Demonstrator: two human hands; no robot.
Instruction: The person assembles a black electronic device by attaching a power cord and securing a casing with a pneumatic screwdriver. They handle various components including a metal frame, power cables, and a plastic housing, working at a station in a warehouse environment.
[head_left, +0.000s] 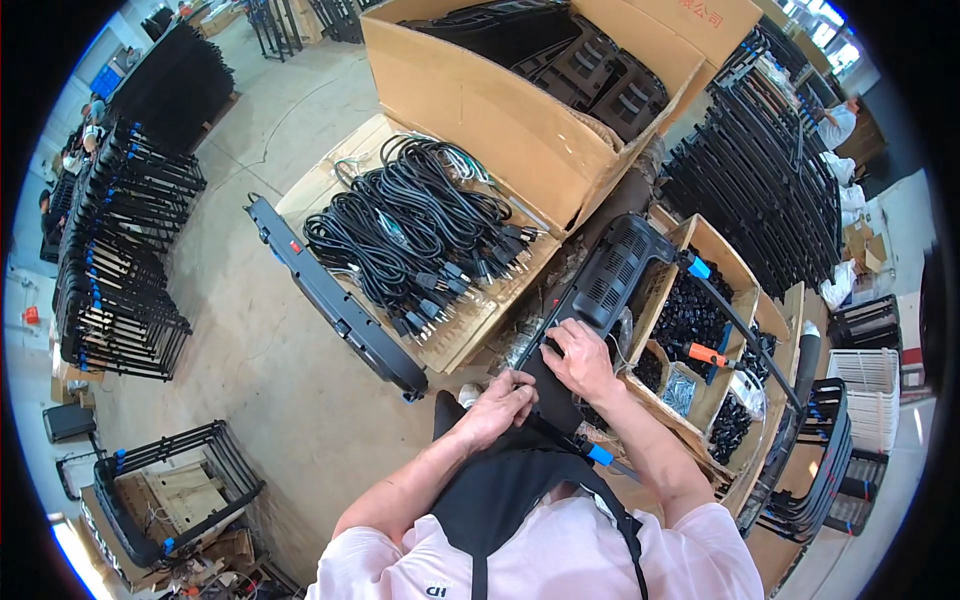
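Observation:
A black plastic housing (612, 272) with slotted vents lies slantwise in front of me, at the left of a wooden parts tray (690, 415). My right hand (582, 362) has its fingers bent over the near part of this housing, gripping its edge. Just left and nearer, my left hand (500, 408) is closed beside the housing's near end; what its fingers pinch is hidden. A black tube frame with blue tape (598, 453) runs beneath my forearms and up along the tray. An orange and black power screwdriver (708, 354) rests on the tray.
Coiled black power cords (410, 235) are heaped on cardboard (470, 340). Left of them stands a long black plastic cover (340, 305). Behind is a large carton (480, 110) of black panels. Tray compartments hold small black parts (692, 305) and screws (679, 392). Black frames (125, 250) stand stacked leftward.

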